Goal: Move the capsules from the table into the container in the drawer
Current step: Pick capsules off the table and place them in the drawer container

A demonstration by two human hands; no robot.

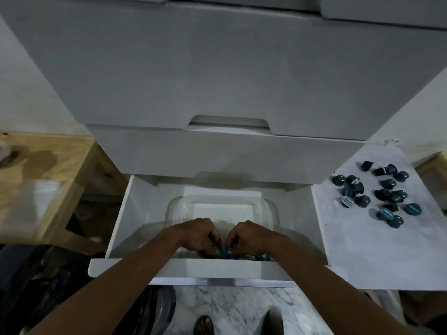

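1. Head view, looking down into the open drawer (116,228), pulled out from a white drawer unit. A clear container (242,201) sits on the drawer floor.
2. Both hands are down in the near end of the container, close together, almost touching. Left hand (202,234): fingers curled downward around a teal capsule, grip pinched on it as far as can be seen. Right hand (249,235): fingers likewise curled and pinching at a capsule.
3. Capsules in container (262,257): a few teal ones show at the near wall, just under and to the right of the hands. The drawer front hides part of them; no count possible.
4. Remaining capsules (384,192): a loose scatter on the white table (362,250) to the right of the drawer, well apart from both hands. Some lie dome up, some on their sides, a few foil face up.
5. Judgement: the current step is placing or arranging capsules in the container; the task is well short of done, since most of the pile is on the table.
6. Key relation for the next move: the pile lies to the right of and beyond the hands, past the drawer's right wall and above the container's level. The right hand is the nearer one. Each reach must lift clear of that wall.
7. Capsules are squat and round, with no long axis to speak of; a pinch from above should suit any of them.
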